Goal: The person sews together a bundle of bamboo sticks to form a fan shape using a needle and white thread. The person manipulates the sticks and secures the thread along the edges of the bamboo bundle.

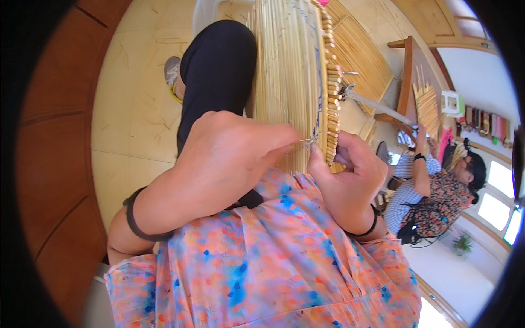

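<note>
A long panel of pale, thin plant stalks (279,82) lies over my lap, beside my leg in black cloth. Along its right side runs a thick edge of short, cut stalk ends (333,110), with blue thread (319,98) stitched beside it. My left hand (229,143), partly blurred, pinches a thin needle-like piece (305,140) at the near end of the stitching. Gripping the near corner of the edge is my right hand (348,164), thumb on top and fingers curled around the outer side. The thumb tip is close to the needle-like piece.
Another stalk panel (361,61) lies on the floor at the upper right. A grey metal bar (379,105) reaches from the edge toward another person (434,188) seated at right. Loose stalks (426,106) rest on a wooden bench (406,78). Brown wooden panelling (61,135) stands left.
</note>
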`<state>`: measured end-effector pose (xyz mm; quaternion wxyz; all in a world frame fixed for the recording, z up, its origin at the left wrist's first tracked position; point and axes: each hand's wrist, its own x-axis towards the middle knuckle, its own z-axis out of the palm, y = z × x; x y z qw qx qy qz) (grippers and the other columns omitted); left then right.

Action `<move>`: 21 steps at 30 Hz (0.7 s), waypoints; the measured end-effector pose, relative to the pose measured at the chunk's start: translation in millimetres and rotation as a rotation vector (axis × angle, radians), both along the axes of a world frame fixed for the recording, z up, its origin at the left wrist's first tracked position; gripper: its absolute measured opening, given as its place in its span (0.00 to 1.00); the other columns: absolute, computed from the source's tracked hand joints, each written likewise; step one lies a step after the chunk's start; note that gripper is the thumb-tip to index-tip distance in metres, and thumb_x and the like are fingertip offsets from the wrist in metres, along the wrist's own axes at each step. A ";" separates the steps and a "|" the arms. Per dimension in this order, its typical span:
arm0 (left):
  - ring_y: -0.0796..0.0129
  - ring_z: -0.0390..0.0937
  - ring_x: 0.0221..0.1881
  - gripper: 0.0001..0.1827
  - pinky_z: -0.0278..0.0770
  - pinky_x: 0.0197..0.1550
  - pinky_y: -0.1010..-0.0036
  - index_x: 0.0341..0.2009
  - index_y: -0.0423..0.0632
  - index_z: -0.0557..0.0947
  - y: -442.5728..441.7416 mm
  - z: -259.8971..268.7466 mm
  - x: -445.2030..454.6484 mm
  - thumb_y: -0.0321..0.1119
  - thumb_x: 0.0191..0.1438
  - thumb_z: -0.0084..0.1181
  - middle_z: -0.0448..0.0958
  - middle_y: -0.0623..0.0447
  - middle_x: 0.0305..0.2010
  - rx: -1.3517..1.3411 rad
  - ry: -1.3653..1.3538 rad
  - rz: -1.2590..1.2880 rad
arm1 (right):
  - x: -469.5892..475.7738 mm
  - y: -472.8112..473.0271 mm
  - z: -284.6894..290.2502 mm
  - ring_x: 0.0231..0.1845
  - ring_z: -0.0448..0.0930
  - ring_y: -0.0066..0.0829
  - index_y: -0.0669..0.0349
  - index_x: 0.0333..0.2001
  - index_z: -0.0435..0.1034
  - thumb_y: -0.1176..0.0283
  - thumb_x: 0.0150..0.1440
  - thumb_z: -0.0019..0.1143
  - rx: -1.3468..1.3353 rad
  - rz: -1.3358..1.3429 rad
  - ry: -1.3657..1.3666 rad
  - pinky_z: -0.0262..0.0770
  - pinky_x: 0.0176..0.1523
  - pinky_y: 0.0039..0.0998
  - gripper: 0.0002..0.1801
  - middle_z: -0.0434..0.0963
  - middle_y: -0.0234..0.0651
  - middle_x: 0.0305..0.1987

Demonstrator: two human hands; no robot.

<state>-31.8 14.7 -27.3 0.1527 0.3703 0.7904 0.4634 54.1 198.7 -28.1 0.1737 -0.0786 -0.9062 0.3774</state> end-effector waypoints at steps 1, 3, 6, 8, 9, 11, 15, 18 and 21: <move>0.56 0.77 0.23 0.09 0.73 0.26 0.72 0.38 0.41 0.83 -3.2 2.9 -0.4 0.21 0.50 0.57 0.78 0.45 0.25 0.017 -0.001 0.022 | -2.0 -4.1 3.4 0.23 0.79 0.22 0.65 0.33 0.74 0.78 0.41 0.69 -0.027 -0.020 0.012 0.75 0.27 0.22 0.13 0.78 0.36 0.24; 0.58 0.78 0.24 0.09 0.73 0.26 0.74 0.38 0.41 0.83 -9.4 6.8 -0.3 0.20 0.50 0.56 0.79 0.45 0.26 -0.009 -0.038 0.024 | -7.5 -9.7 11.6 0.24 0.80 0.31 0.65 0.34 0.74 0.78 0.41 0.69 0.153 0.117 0.087 0.76 0.27 0.24 0.14 0.79 0.39 0.27; 0.64 0.79 0.25 0.10 0.73 0.27 0.76 0.39 0.40 0.83 -24.5 13.6 3.6 0.18 0.50 0.55 0.81 0.45 0.29 -0.040 -0.117 0.064 | -12.0 -12.0 12.8 0.27 0.80 0.37 0.65 0.35 0.74 0.76 0.41 0.69 0.025 0.262 0.048 0.77 0.29 0.28 0.15 0.79 0.41 0.31; 0.73 0.78 0.27 0.11 0.71 0.27 0.79 0.38 0.38 0.83 -29.2 20.9 -0.8 0.16 0.51 0.54 0.82 0.47 0.29 -0.072 -0.138 0.102 | -21.5 -0.1 13.7 0.29 0.82 0.33 0.67 0.40 0.75 0.74 0.44 0.70 -0.102 0.509 -0.049 0.79 0.33 0.27 0.18 0.80 0.44 0.34; 0.73 0.78 0.27 0.11 0.71 0.27 0.79 0.38 0.38 0.83 -31.3 24.1 -5.2 0.16 0.51 0.54 0.82 0.47 0.29 -0.119 -0.127 0.069 | -24.7 5.0 7.7 0.29 0.82 0.33 0.67 0.40 0.75 0.74 0.44 0.70 -0.144 0.474 -0.028 0.79 0.33 0.27 0.18 0.80 0.44 0.34; 0.64 0.82 0.30 0.10 0.76 0.33 0.76 0.38 0.40 0.83 -37.3 25.2 -10.9 0.18 0.52 0.54 0.82 0.44 0.31 -0.204 -0.262 0.070 | -30.2 11.4 -8.0 0.31 0.82 0.34 0.67 0.41 0.75 0.76 0.46 0.67 -0.312 0.652 -0.054 0.79 0.34 0.27 0.17 0.80 0.43 0.35; 0.70 0.81 0.35 0.09 0.76 0.35 0.78 0.38 0.39 0.84 -46.5 23.8 -13.2 0.18 0.53 0.55 0.83 0.46 0.33 -0.193 -0.393 0.041 | -40.7 11.8 -27.5 0.30 0.81 0.40 0.66 0.35 0.76 0.78 0.48 0.61 -0.541 0.634 -0.130 0.77 0.34 0.29 0.08 0.79 0.45 0.31; 0.69 0.81 0.30 0.08 0.76 0.32 0.79 0.38 0.40 0.84 -43.2 22.3 -19.2 0.19 0.53 0.57 0.83 0.47 0.30 -0.233 -0.351 0.005 | -44.8 8.5 -44.8 0.29 0.80 0.21 0.67 0.34 0.76 0.80 0.50 0.63 -0.761 0.589 -0.191 0.76 0.32 0.21 0.06 0.79 0.35 0.29; 0.68 0.80 0.26 0.07 0.74 0.29 0.78 0.36 0.40 0.84 -44.1 18.2 -23.7 0.20 0.51 0.59 0.81 0.47 0.26 -0.248 -0.292 -0.038 | -48.4 9.3 -49.3 0.29 0.77 0.14 0.67 0.32 0.76 0.80 0.52 0.63 -0.996 0.570 -0.353 0.75 0.31 0.18 0.04 0.78 0.29 0.28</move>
